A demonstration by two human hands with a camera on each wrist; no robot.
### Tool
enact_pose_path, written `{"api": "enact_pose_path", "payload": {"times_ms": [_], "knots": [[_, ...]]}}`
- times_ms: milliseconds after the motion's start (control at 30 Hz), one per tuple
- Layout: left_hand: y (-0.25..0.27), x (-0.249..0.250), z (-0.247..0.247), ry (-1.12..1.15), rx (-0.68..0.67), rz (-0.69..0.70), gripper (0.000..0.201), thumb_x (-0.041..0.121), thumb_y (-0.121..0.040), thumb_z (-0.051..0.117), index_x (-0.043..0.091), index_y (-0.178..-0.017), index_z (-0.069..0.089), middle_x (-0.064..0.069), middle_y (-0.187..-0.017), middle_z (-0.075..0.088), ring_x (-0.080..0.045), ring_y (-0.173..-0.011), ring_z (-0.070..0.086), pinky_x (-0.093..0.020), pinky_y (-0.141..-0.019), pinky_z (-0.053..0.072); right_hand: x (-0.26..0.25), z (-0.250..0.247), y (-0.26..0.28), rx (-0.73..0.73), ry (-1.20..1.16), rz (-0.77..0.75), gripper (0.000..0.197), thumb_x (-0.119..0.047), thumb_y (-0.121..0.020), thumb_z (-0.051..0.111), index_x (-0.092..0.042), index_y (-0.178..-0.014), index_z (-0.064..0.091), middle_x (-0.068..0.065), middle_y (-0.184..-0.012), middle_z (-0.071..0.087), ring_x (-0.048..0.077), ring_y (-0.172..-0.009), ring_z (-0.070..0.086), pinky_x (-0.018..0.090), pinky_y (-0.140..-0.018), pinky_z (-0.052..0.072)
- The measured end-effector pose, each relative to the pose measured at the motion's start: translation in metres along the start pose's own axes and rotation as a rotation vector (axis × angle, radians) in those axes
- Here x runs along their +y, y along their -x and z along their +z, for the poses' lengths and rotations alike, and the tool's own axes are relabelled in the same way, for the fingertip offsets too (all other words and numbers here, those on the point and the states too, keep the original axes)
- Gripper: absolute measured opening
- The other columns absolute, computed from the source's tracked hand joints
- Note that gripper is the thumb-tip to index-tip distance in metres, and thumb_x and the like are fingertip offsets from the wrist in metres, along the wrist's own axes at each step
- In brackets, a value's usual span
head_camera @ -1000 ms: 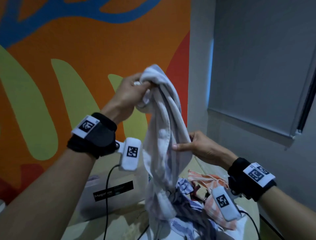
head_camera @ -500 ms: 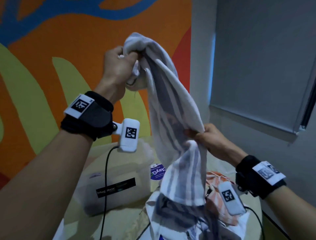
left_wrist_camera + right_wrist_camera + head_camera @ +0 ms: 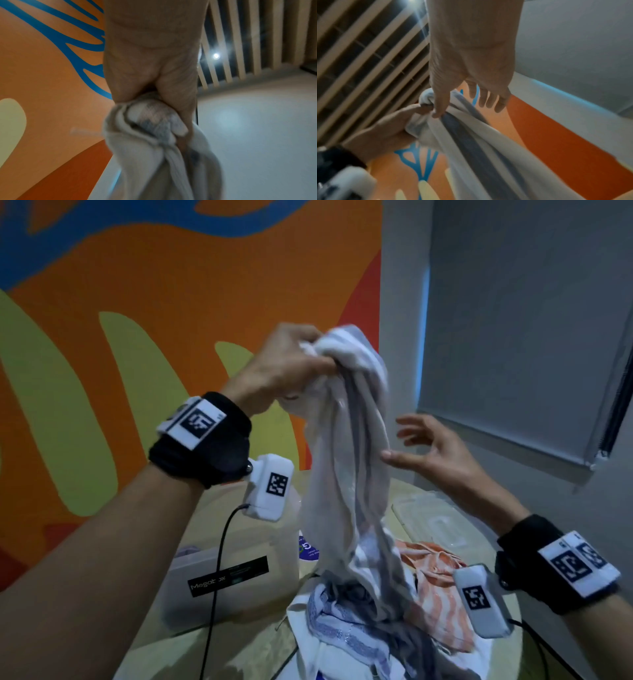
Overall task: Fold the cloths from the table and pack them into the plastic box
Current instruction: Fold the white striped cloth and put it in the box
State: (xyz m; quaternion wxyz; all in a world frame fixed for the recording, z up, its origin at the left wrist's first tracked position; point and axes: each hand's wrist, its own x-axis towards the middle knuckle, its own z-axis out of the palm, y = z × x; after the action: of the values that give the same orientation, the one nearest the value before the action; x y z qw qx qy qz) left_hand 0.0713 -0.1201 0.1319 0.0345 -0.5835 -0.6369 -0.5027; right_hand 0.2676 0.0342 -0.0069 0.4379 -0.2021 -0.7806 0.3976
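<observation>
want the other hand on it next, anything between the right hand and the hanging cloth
Nothing visible. The right hand is open, beside the striped cloth hanging from the left hand, with only air between them.

White grey-striped cloth hanging bunched above cloth pile; plastic box beside.

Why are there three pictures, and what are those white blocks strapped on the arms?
No robot here: a person wears small cameras. One sits on the head and sees both arms. The white blocks are wrist cameras, one per wrist, looking along each hand. The left hand grips a white cloth with grey stripes, bunched at its top and hanging down. The right hand is open beside it, holding nothing. On the table lie a pile of cloths, an orange striped one among them, a plastic box and a clear lid.
</observation>
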Motion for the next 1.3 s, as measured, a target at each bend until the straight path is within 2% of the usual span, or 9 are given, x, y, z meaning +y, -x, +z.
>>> {"api": "enact_pose_path", "payload": {"times_ms": [167,267,400,633,767,900,1067,1167,1300], "knots": [[0.021,0.005,0.040,-0.195,-0.533,0.134,0.015,0.019,-0.081,0.085,0.028,-0.088,0.076,0.017,-0.075,0.070,0.002,-0.065,0.062,-0.021,-0.057,0.047,-0.038,0.006,-0.007,-0.256,-0.391,-0.022,0.079,-0.020,-0.071,0.090,-0.024,-0.142,0.053,0.006,-0.135,0.065,0.017,-0.120,0.067,0.027,-0.092,0.056],[0.031,-0.013,0.053,-0.215,-0.488,0.162,0.032,0.024,-0.074,0.089,0.027,-0.103,0.074,0.010,-0.091,0.074,-0.006,-0.081,0.069,-0.029,-0.065,0.055,-0.035,0.009,-0.003,-0.343,-0.412,0.021,0.057,-0.006,-0.075,0.086,-0.010,-0.127,0.064,0.018,-0.118,0.072,0.032,-0.108,0.071,0.041,-0.092,0.057],[0.050,-0.042,0.060,-0.103,-0.422,0.060,0.046,0.030,-0.074,0.092,0.025,-0.115,0.071,0.009,-0.108,0.072,-0.008,-0.096,0.069,-0.026,-0.080,0.056,-0.012,0.004,0.004,-0.241,-0.400,0.058,0.028,-0.002,-0.082,0.080,-0.006,-0.109,0.073,0.021,-0.105,0.075,0.028,-0.092,0.073,0.041,-0.086,0.058],[0.065,-0.079,0.058,0.044,-0.339,-0.148,0.018,0.023,-0.088,0.082,0.011,-0.100,0.078,-0.005,-0.093,0.078,-0.012,-0.077,0.069,-0.023,-0.064,0.056,0.011,-0.019,0.005,-0.090,-0.482,0.110,0.031,0.014,-0.071,0.076,-0.010,-0.090,0.069,0.009,-0.084,0.069,0.018,-0.076,0.066,0.030,-0.071,0.054],[0.061,-0.079,0.058,0.288,-0.150,-0.137,0.016,0.010,-0.094,0.073,0.000,-0.107,0.075,-0.005,-0.089,0.075,-0.006,-0.076,0.067,-0.019,-0.067,0.053,0.012,-0.032,0.002,-0.283,-0.428,0.172,0.033,-0.014,-0.071,0.087,-0.008,-0.098,0.069,0.008,-0.090,0.068,0.018,-0.081,0.062,0.025,-0.071,0.051],[0.053,-0.062,0.066,0.306,-0.199,-0.099,0.020,0.020,-0.101,0.066,0.002,-0.105,0.075,-0.011,-0.092,0.072,-0.011,-0.085,0.063,-0.031,-0.079,0.050,-0.008,-0.025,-0.001,-0.290,-0.074,0.052,0.053,-0.039,-0.069,0.092,-0.018,-0.112,0.069,0.001,-0.114,0.073,0.014,-0.105,0.069,0.032,-0.095,0.052],[0.052,-0.046,0.086,0.332,-0.231,-0.042,0.007,0.019,-0.097,0.071,0.014,-0.097,0.075,-0.004,-0.089,0.074,-0.012,-0.084,0.064,-0.035,-0.077,0.051,-0.026,0.000,-0.005,-0.289,-0.109,-0.038,0.038,-0.015,-0.079,0.087,-0.017,-0.112,0.068,0.012,-0.099,0.077,0.023,-0.091,0.074,0.046,-0.083,0.057],[0.056,-0.050,0.083,0.461,-0.131,-0.129,0.007,0.013,-0.096,0.072,0.009,-0.102,0.071,-0.007,-0.089,0.073,-0.018,-0.084,0.068,-0.035,-0.076,0.055,-0.026,-0.010,-0.004,-0.200,-0.131,-0.059,0.035,-0.005,-0.084,0.081,-0.017,-0.111,0.063,0.010,-0.082,0.077,0.018,-0.072,0.068,0.033,-0.067,0.052],[0.063,-0.050,0.084,0.557,-0.117,-0.224,0.009,0.009,-0.096,0.071,0.005,-0.103,0.068,-0.024,-0.091,0.068,-0.027,-0.082,0.066,-0.037,-0.072,0.056,-0.026,-0.015,-0.003,-0.220,-0.063,-0.159,0.033,-0.002,-0.087,0.076,-0.019,-0.110,0.061,0.010,-0.083,0.066,0.016,-0.075,0.057,0.034,-0.071,0.047]]}}
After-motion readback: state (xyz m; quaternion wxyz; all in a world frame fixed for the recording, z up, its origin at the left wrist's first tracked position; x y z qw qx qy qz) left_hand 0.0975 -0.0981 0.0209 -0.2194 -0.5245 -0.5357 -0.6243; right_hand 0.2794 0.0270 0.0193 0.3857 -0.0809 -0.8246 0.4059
